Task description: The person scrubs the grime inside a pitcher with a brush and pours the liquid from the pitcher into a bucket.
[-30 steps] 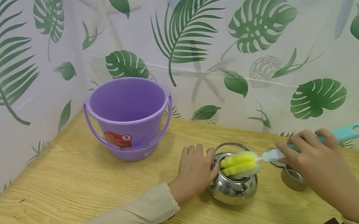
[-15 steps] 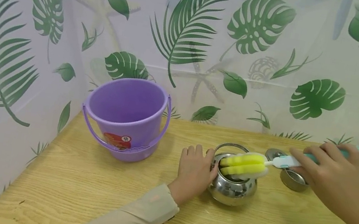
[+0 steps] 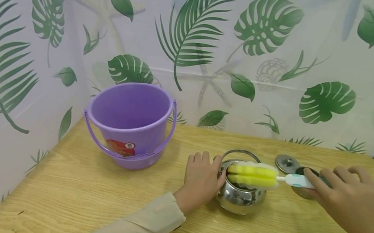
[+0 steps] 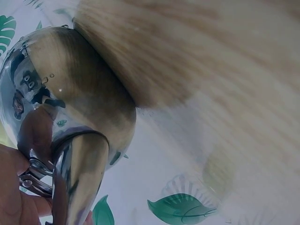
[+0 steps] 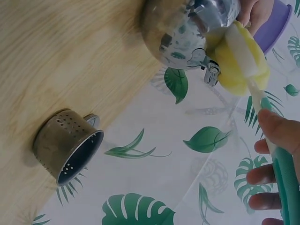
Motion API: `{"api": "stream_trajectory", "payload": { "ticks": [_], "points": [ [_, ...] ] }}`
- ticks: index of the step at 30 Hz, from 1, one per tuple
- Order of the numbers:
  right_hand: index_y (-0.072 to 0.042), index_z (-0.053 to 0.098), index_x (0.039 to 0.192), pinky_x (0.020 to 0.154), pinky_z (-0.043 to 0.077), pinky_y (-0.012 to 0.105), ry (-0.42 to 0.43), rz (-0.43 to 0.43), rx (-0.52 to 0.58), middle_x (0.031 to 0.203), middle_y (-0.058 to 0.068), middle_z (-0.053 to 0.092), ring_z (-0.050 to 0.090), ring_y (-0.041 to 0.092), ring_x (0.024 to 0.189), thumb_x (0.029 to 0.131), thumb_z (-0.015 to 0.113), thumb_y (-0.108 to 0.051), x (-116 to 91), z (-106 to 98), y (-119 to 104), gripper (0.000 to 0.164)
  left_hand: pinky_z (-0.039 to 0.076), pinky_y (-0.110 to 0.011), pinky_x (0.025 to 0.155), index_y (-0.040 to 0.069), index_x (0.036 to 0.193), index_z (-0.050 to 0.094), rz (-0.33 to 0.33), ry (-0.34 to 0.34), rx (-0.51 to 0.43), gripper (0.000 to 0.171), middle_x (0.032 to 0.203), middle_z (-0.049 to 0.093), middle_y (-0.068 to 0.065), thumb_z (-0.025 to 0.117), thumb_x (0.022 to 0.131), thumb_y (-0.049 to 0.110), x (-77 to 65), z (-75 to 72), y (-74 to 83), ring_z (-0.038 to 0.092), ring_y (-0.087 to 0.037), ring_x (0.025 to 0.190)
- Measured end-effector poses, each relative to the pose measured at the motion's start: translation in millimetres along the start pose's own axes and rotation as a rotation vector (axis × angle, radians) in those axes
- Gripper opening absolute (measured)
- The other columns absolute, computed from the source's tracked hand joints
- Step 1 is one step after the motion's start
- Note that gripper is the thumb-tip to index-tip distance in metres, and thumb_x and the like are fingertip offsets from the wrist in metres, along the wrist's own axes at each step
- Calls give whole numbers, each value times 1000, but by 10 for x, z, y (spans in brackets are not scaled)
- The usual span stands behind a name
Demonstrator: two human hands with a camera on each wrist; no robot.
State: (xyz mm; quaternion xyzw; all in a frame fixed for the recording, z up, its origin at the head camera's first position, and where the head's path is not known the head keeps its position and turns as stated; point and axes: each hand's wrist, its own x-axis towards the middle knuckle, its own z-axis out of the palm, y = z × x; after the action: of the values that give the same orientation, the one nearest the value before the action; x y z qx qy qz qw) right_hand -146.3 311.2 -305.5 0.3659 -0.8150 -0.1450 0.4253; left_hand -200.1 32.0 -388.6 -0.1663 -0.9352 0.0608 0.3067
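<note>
The sponge brush (image 3: 296, 180) lies almost level above the counter (image 3: 83, 202), its long axis running crosswise from the right hand to the metal teapot (image 3: 239, 204). Its yellow sponge head (image 3: 253, 175) points towards the left hand, with the tip at the teapot's open mouth and the neck end out past the near-right rim; how deep the tip sits cannot be told. So the brush lies across the opening rather than straight down into it. The right hand (image 3: 348, 197) has its fingers curled round the handle, apart from the teapot. The left hand (image 3: 201, 181) is the nearer, pinching the hinge (image 4: 35, 180) at the teapot's left side. The lid (image 3: 287, 164) and strainer (image 5: 61, 145) rest behind, to the right.
</note>
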Motion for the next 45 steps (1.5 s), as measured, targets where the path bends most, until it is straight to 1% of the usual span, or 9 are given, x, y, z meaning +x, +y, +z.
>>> {"api": "stream_trajectory", "payload": {
  "ticks": [2,5,9,12,20,28,37,41,45],
  "points": [
    [-2,70,94,57,43,44,-11,-11,6,68,11,57,52,29,59,103,14,-40,-13,-5,-2,69,38,-28,65,21,99,57,0,4,-4,30,77,56,2,49,90,49,0,1,-2,52,-15,68],
    [-2,70,93,52,43,42,7,-9,17,65,10,57,53,27,55,102,17,-41,-20,-2,-5,67,38,-28,64,21,97,57,2,11,-4,30,76,56,2,49,90,49,2,6,-4,52,-15,67],
    [-1,71,91,44,38,38,29,3,18,61,9,55,51,24,47,101,21,-43,-5,-8,-2,66,38,-28,64,21,97,56,5,13,-4,29,75,55,2,49,90,49,1,16,-1,51,-15,67],
    [-1,71,90,41,35,35,23,11,12,59,8,55,50,22,44,101,21,-44,24,-29,10,67,38,-28,64,21,96,56,7,18,0,29,75,55,2,49,90,49,2,21,0,51,-15,66],
    [-1,70,91,43,38,37,-15,45,-4,60,10,57,53,25,48,101,19,-45,84,-132,48,68,38,-28,64,22,97,56,8,12,-1,29,76,55,2,49,90,49,21,20,-2,52,-15,67],
    [-4,69,93,43,41,39,-41,53,-1,60,9,57,53,24,48,100,17,-47,48,-179,61,68,38,-28,65,21,97,56,7,-19,-10,30,76,55,2,49,90,49,55,10,-14,52,-16,68],
    [-3,70,93,45,39,37,27,-3,50,58,6,52,49,22,47,102,21,-41,-6,-114,70,62,39,-28,66,21,98,56,18,-10,-6,30,77,56,2,48,90,50,77,13,-27,52,-15,68],
    [-4,71,92,46,40,38,28,-14,80,61,7,54,50,22,49,102,22,-40,-20,-89,78,62,40,-28,66,22,100,56,17,-35,-6,31,77,56,2,47,91,50,81,11,-31,53,-16,68],
    [-3,70,92,45,39,37,15,13,92,60,6,53,48,21,48,102,22,-40,-49,-77,56,62,39,-28,65,22,99,56,14,-48,-8,30,77,56,2,48,90,50,80,4,-35,52,-15,67]
  ]
}}
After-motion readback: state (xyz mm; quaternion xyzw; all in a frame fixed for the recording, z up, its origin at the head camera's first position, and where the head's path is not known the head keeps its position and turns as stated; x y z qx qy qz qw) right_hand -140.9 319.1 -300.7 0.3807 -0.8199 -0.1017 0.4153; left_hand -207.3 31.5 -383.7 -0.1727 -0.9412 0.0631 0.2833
